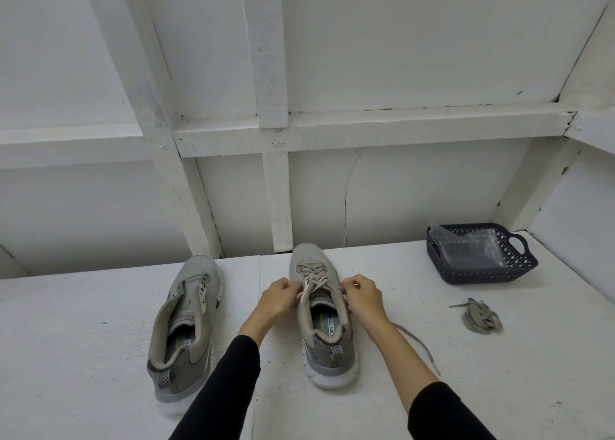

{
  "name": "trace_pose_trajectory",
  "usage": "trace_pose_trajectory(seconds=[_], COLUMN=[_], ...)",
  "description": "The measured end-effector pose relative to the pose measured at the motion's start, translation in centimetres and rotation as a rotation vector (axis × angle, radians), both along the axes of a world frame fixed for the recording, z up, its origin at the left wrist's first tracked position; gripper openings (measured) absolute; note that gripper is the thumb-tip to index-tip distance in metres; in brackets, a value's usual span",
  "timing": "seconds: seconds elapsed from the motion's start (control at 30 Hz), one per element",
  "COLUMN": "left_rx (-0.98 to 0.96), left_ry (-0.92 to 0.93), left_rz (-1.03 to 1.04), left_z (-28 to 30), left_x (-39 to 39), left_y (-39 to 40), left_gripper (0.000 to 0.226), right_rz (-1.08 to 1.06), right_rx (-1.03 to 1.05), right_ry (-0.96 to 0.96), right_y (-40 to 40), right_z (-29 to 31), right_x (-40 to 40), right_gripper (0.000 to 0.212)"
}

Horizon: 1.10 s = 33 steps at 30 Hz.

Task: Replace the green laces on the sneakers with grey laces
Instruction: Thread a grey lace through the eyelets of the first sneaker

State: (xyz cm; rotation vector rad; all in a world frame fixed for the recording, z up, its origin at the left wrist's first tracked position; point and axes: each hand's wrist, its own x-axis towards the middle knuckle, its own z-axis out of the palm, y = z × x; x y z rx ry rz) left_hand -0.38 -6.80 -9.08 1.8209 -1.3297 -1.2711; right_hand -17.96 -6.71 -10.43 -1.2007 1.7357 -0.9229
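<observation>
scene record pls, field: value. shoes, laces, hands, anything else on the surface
left sneaker: no lace in its eyelets, toe toward the wall
right sneaker: laced over the front eyelets, upper ones being worked
lace in right sneaker: one loose end trails on the surface to the right
left hand: pinches the lace at the left eyelets
right hand: pinches the lace at the right eyelets
loose lace bundle: lies apart, right of the hands
basket: dark, far right, holds a clear plastic bag
surface: white
</observation>
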Motion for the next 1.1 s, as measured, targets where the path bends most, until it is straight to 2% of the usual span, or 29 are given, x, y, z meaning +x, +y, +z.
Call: trace_pose_trajectory(seconds=[0.07,0.13,0.23,0.33,0.6,0.73,0.9,1.1], left_rx=[-0.075,-0.186,-0.358,-0.443,-0.562,-0.555,-0.57,-0.705], left_ry=[-0.25,-0.398,-0.359,-0.303,-0.541,-0.58,-0.748,-0.746], left_rz=[0.037,0.09,0.044,-0.036,-0.147,-0.145,-0.201,-0.227], left_z=[-0.2,-0.1,-0.4,-0.2,-0.9,-1.0,-1.1,-2.0], left_x=[-0.2,-0.4,-0.5,-0.6,-0.8,-1.0,-1.2,-1.5], left_y=[-0.3,-0.6,-1.6,-2.0,-1.9,-1.7,-2.1,-2.5], left_gripper=[0.018,0.006,0.012,0.013,0.015,0.017,0.014,0.012], right_rz=[0.041,0.062,0.121,0.234,0.358,0.372,0.39,0.346], right_rx=[-0.033,-0.11,-0.218,-0.258,-0.284,-0.303,-0.36,-0.439], right_ry=[0.081,0.151,0.171,0.181,0.233,0.257,0.274,0.289], right_y=[-0.3,-0.7,-1.7,-2.9,-4.5,-4.6,-4.2,-3.7], right_z=[0.1,0.2,0.6,0.8,0.0,-0.4,-0.6,-0.8], right_x=[0.0,0.1,0.5,0.8,0.9,1.0,1.2,1.6], right_gripper=[0.018,0.017,0.018,0.022,0.016,0.012,0.018,0.02])
